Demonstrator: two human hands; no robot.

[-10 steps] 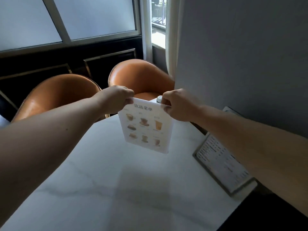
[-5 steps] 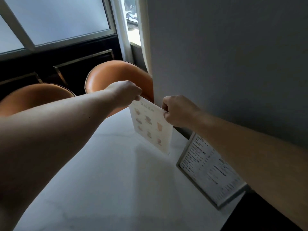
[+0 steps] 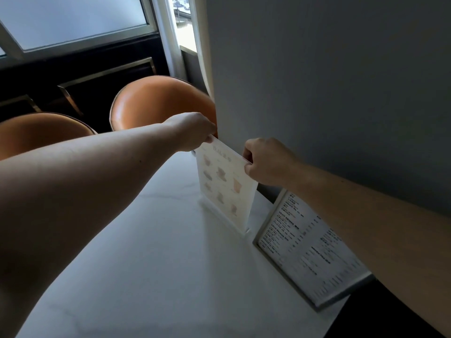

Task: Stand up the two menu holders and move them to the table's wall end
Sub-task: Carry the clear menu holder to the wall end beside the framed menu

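Menu holder (image 3: 225, 189) upright — grips at top corners

loc: cafe/restaurant seating | drinks menu holder (image 3: 224, 189) with cup pictures | framed text menu (image 3: 310, 250) listing fruit and cold drinks | white marble-look worktop (image 3: 156, 264) against wall | two orange leather chairs (image 3: 156, 103) | frosted window (image 3: 73, 18)

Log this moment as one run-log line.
left hand: grips drinks menu holder top | right hand: grips same top | holder: upright, base on table | framed menu: leaning by wall
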